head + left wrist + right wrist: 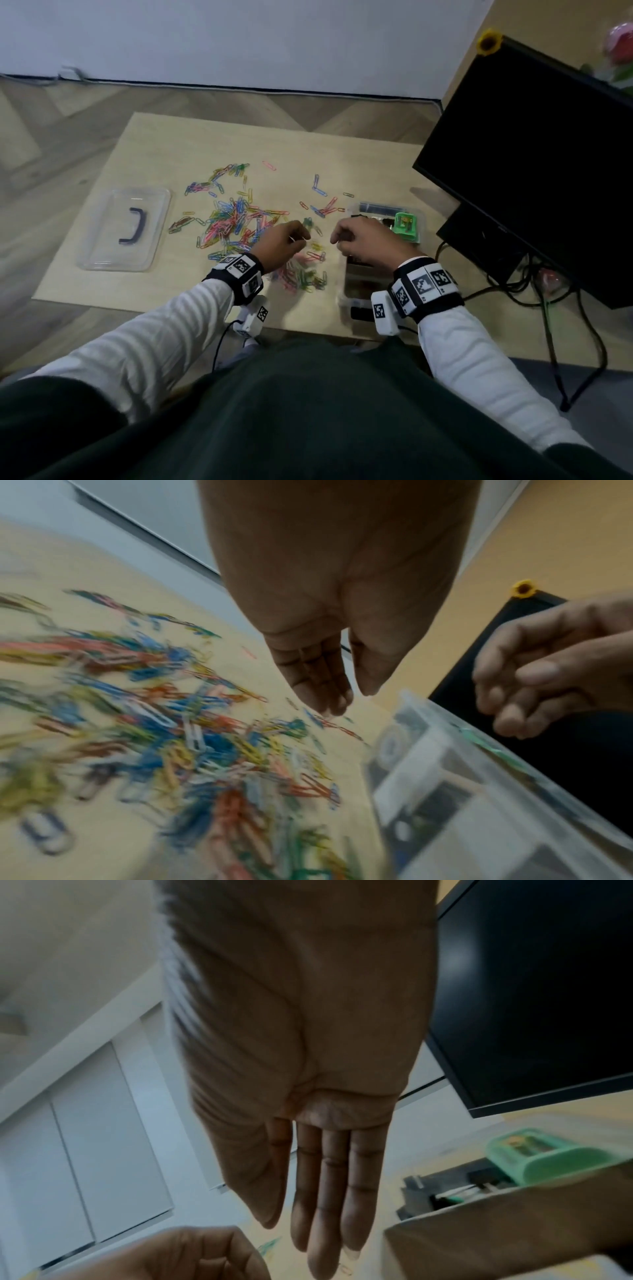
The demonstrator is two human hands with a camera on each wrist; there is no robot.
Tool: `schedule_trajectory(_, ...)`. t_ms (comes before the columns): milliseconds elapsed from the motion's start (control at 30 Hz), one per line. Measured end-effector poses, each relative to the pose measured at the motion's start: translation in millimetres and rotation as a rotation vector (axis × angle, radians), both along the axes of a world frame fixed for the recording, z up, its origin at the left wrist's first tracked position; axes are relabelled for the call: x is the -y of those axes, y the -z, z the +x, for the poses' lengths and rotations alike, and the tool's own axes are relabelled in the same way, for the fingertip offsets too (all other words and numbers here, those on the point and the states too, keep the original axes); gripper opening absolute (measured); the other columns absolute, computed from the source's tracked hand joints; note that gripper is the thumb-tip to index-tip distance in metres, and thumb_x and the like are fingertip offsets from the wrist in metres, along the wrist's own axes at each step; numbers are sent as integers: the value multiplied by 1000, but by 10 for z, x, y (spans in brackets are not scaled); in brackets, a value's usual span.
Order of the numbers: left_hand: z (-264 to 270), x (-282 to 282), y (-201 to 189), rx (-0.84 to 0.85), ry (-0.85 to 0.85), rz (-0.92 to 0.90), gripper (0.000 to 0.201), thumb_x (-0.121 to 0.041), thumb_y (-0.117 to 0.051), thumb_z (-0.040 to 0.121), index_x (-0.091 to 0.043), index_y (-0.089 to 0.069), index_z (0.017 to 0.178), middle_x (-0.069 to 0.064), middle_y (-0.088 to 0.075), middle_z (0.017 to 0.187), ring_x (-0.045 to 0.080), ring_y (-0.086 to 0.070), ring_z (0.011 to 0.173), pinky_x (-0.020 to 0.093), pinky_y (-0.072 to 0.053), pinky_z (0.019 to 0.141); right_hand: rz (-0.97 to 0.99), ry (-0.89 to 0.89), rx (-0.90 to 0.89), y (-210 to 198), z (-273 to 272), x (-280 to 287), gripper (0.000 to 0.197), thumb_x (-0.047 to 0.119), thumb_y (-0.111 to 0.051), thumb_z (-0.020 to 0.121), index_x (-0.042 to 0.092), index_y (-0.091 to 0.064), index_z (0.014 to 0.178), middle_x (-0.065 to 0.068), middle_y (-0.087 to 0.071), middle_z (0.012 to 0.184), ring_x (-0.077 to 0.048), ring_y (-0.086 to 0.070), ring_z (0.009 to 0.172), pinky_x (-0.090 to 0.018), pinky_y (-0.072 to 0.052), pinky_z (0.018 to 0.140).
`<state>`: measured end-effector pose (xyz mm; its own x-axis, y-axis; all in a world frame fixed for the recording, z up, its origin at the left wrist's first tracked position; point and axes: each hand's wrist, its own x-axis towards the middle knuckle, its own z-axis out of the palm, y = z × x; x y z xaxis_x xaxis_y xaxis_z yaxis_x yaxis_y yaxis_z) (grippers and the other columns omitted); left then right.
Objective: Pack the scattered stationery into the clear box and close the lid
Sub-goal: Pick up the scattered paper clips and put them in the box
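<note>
Colourful paper clips (236, 219) lie scattered in a heap across the wooden table (164, 144); they look blurred in the left wrist view (171, 723). The clear box (354, 209) stands at the right, holding a green item (406, 224) and dark items. My left hand (305, 238) hovers over the clips near the box, fingers pointing down and thumb slightly apart (349, 699), with nothing seen between them. My right hand (337, 236) hangs over the box's left edge, its fingers straight and empty (298, 1242).
The clear lid (102, 246) with a dark handle (135, 226) lies apart at the table's left. A black monitor (531, 154) stands close behind the box on the right, with cables (548, 308) below it. The table's front edge is near my body.
</note>
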<state>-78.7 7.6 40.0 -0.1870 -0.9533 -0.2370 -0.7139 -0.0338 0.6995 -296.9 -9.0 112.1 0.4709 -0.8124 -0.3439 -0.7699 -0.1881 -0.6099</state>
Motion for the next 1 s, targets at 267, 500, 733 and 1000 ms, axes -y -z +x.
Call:
schedule_trajectory(267,1151,74,348,291,-205,78,41,-31,-63,90,-16,-54,127,15,-52,129,30,-57,108,38,-47,95,31,-138,-35,100,733,170,16,20,-59,96,15,-66,109,-3,-63,109,-20,-60,99,-35,-50,80)
schedule_trajectory(500,1719,126,525,461,-261,258,60,-27,-60,89,-10,-39,143,24,-36,144,40,-44,127,43,-37,106,72,-178,-147,327,1173,317,20,20,-57,96,12,-64,113,2,-59,112,-19,-57,105,-32,-44,81)
schedule_trajectory(733,2057,377,657,538,-383,335,65,-28,-65,86,-10,-36,141,22,-28,147,42,-41,129,46,-37,108,174,-210,-370,731,1480,242,35,19,-59,93,-1,-62,122,-20,-63,123,-34,-62,111,-43,-52,92)
schedule_trajectory(1000,2124,385,803,555,-289,375,78,-36,-68,85,-6,-27,145,20,-25,149,43,-33,133,51,-34,110,190,-147,-450,1080,1427,174,42,36,-58,96,6,-56,127,-16,-60,122,-31,-61,102,-38,-53,86)
